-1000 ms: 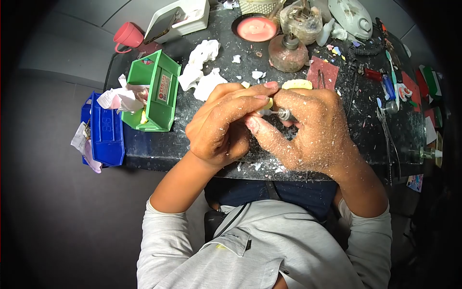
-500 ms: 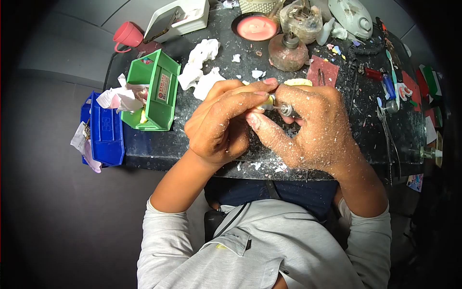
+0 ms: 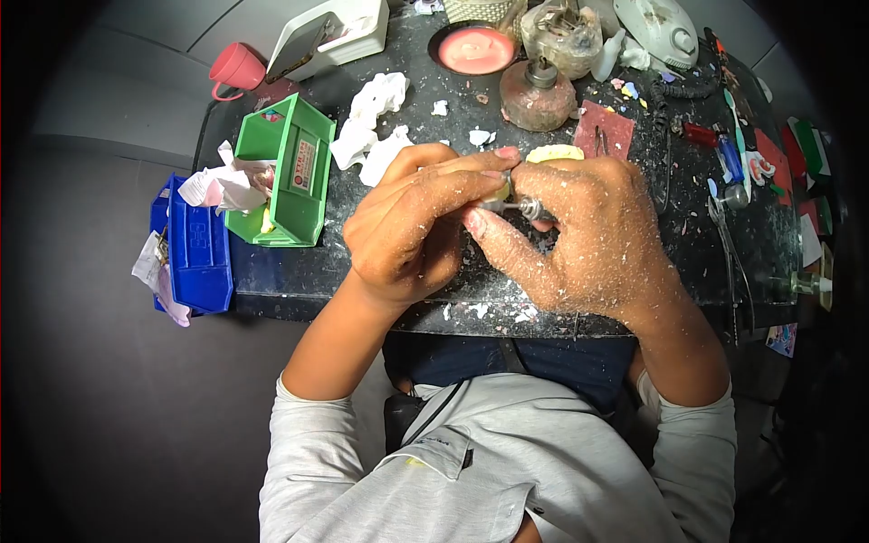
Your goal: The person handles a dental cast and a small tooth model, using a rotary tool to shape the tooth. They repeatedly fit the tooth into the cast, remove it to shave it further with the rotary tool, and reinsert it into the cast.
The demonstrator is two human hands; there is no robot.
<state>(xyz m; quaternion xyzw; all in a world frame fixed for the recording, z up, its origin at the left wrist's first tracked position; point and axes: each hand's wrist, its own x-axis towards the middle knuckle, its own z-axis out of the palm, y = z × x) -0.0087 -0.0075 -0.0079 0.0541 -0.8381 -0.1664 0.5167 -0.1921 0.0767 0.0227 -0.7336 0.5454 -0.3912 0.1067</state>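
My left hand [image 3: 407, 217] is closed, its fingers curled around a small pale yellow piece [image 3: 497, 192] that is mostly hidden. In my right hand [image 3: 597, 240] is a metal rotary handpiece [image 3: 532, 209], gripped near its nose. Its bur end meets the small piece between the two hands, and my right thumb lies right beside it. White shavings speckle both hands, most thickly the right. Just beyond my knuckles lies a yellow plaster cast [image 3: 555, 154], partly covered by my right hand.
A green bin [image 3: 306, 181] and a blue bin [image 3: 201, 249] holding paper stand at left, near crumpled tissue [image 3: 378, 95]. Behind are a bowl of pink material [image 3: 475, 52], a spirit lamp [image 3: 537, 104] and a red sheet [image 3: 605, 127]. Metal tongs [image 3: 727, 235] lie at right.
The handpiece has shifted slightly left and tilted, showing more of its metal nose. Both hands keep their grip, and the whole view has moved a little.
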